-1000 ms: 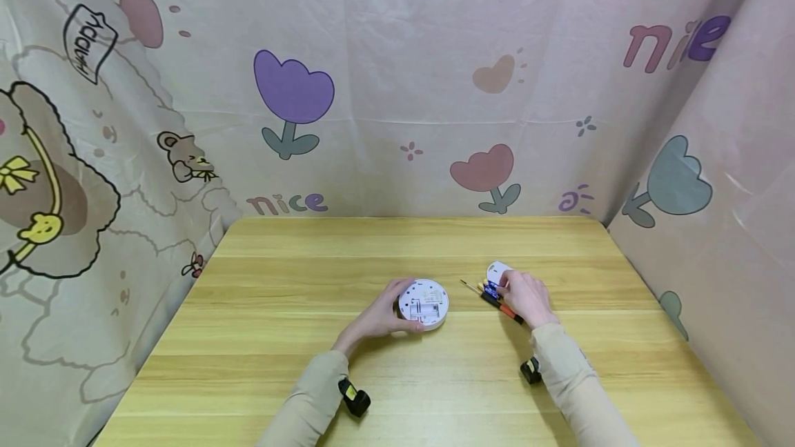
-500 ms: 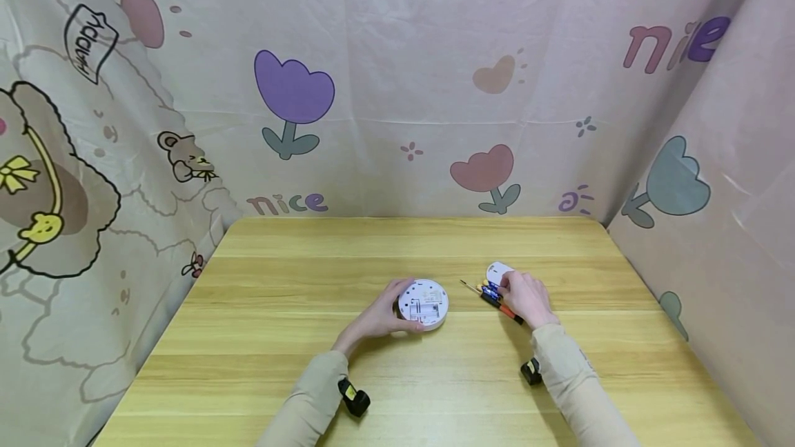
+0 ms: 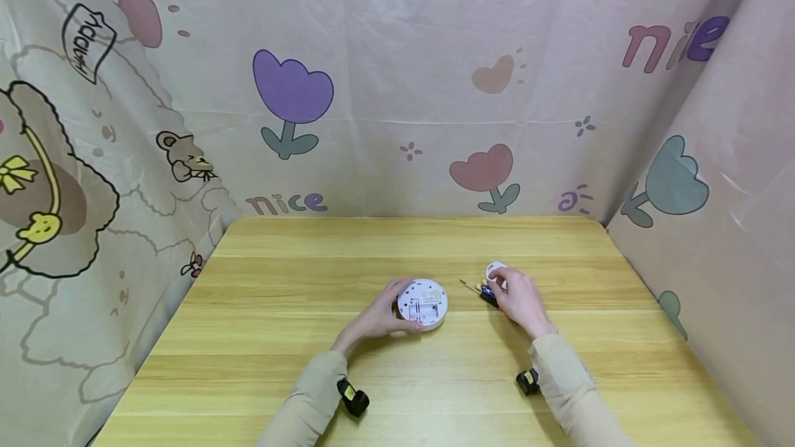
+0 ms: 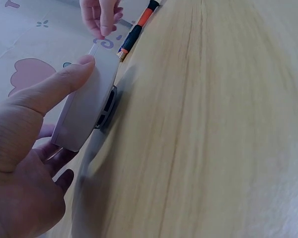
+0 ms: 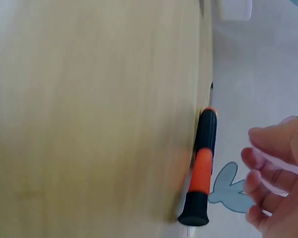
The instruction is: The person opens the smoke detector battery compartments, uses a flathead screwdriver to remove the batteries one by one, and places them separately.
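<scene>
My left hand [image 3: 381, 312] grips a round white smoke detector [image 3: 430, 293] by its side, thumb at the near edge and fingers at the far edge. Its back faces up, with the battery compartment uncovered. In the left wrist view the detector [image 4: 87, 106] is on edge to the camera, dark vents facing the table. My right hand [image 3: 520, 299] hovers over small blue batteries [image 3: 488, 290], fingers loosely bent; nothing shows between thumb and fingertips in the right wrist view. Beneath it, a white cover [image 3: 494, 267] and a black-and-orange screwdriver [image 3: 488, 297] are partly hidden.
The wooden table [image 3: 310, 254] runs back to a printed cloth [image 3: 385, 88], which also hangs at both sides. Black wrist cameras [image 3: 354, 397] sit by both sleeves, low over the table.
My right hand has shifted slightly left and its fingers have spread from the batteries and cover, now hiding more of the screwdriver's handle. The left hand and detector stay put.
</scene>
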`<state>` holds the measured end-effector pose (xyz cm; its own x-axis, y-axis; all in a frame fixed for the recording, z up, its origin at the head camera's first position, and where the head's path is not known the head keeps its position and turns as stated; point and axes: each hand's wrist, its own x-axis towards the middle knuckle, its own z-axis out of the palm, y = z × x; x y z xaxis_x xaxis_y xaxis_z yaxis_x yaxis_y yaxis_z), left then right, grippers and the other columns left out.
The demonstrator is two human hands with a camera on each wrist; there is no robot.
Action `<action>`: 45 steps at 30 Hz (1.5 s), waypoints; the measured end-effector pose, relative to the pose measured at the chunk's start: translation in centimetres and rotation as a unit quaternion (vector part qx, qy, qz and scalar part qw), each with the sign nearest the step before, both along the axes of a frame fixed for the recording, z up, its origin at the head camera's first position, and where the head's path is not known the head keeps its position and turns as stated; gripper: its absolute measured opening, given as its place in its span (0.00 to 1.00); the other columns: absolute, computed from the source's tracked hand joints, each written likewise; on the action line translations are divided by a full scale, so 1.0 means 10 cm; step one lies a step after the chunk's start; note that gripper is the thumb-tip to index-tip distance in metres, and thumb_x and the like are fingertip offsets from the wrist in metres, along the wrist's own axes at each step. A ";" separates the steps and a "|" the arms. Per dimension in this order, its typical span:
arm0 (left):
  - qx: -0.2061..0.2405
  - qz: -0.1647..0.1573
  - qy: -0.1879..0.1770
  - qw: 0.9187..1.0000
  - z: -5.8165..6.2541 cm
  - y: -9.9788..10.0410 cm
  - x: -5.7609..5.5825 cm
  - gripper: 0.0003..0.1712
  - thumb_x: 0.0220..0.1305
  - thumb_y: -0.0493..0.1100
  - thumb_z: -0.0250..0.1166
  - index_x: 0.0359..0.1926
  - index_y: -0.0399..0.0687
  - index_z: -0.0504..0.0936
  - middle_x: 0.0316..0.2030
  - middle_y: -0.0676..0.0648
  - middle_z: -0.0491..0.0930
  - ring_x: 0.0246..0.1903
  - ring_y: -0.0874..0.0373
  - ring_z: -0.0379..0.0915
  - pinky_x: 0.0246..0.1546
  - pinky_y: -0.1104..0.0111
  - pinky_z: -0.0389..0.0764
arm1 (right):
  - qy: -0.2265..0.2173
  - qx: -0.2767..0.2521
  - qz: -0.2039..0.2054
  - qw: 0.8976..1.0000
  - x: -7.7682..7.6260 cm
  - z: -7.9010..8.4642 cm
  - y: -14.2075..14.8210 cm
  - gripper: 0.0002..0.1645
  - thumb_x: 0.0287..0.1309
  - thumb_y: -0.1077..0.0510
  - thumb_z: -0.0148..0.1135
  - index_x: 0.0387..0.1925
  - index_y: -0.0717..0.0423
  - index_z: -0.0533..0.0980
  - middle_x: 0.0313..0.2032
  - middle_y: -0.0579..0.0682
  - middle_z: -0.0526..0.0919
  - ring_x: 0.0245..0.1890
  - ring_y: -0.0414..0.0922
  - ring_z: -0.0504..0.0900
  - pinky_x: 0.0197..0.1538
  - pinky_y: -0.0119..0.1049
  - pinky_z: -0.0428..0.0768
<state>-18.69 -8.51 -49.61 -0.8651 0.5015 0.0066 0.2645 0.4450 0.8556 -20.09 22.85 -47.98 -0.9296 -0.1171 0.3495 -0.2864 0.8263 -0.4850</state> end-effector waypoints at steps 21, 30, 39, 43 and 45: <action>0.005 -0.001 -0.002 1.000 -0.01 -0.07 0.00 0.62 0.49 0.50 0.80 0.79 0.45 0.53 0.77 0.37 0.55 0.75 0.36 0.53 0.74 0.35 0.54 | -0.058 -0.133 -0.018 0.989 0.03 0.01 0.31 0.19 0.57 0.69 0.63 0.51 0.71 0.78 0.45 0.69 0.81 0.38 0.51 0.77 0.40 0.31 0.74; 0.002 -0.004 -0.005 1.000 -0.01 -0.15 -0.01 0.62 0.50 0.50 0.80 0.79 0.44 0.54 0.78 0.36 0.53 0.76 0.35 0.51 0.75 0.35 0.52 | -0.156 -0.068 -0.035 0.985 -0.04 -0.03 0.64 0.48 0.56 0.54 0.71 0.70 0.73 0.59 0.66 0.78 0.63 0.64 0.74 0.63 0.65 0.73 0.67; -0.007 -0.003 -0.007 1.000 0.03 -0.22 0.01 0.62 0.50 0.50 0.80 0.79 0.43 0.53 0.78 0.36 0.53 0.76 0.34 0.49 0.75 0.34 0.51 | -0.205 -0.032 -0.030 0.978 -0.15 -0.10 0.72 0.59 0.48 0.45 0.77 0.71 0.71 0.58 0.63 0.77 0.66 0.62 0.71 0.65 0.65 0.71 0.68; -0.009 -0.002 -0.009 1.000 0.03 -0.24 0.02 0.62 0.50 0.50 0.80 0.79 0.44 0.53 0.78 0.36 0.52 0.77 0.35 0.48 0.75 0.34 0.50 | -0.199 -0.018 -0.028 0.979 -0.20 -0.10 0.73 0.54 0.47 0.46 0.78 0.67 0.72 0.64 0.61 0.77 0.68 0.61 0.71 0.66 0.65 0.70 0.67; -0.009 -0.003 -0.009 1.000 0.04 -0.25 0.02 0.62 0.50 0.50 0.80 0.79 0.44 0.53 0.78 0.36 0.52 0.77 0.35 0.48 0.75 0.35 0.50 | -0.196 -0.011 -0.025 0.980 -0.21 -0.09 0.73 0.52 0.46 0.47 0.79 0.65 0.73 0.66 0.61 0.77 0.68 0.61 0.71 0.67 0.65 0.69 0.67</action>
<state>-18.46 -11.03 -49.25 -0.8622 0.5062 -0.0184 0.2514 0.4591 0.8521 -22.20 30.15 -48.86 -0.9974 -0.0635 -0.0347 -0.0326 0.8229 -0.5672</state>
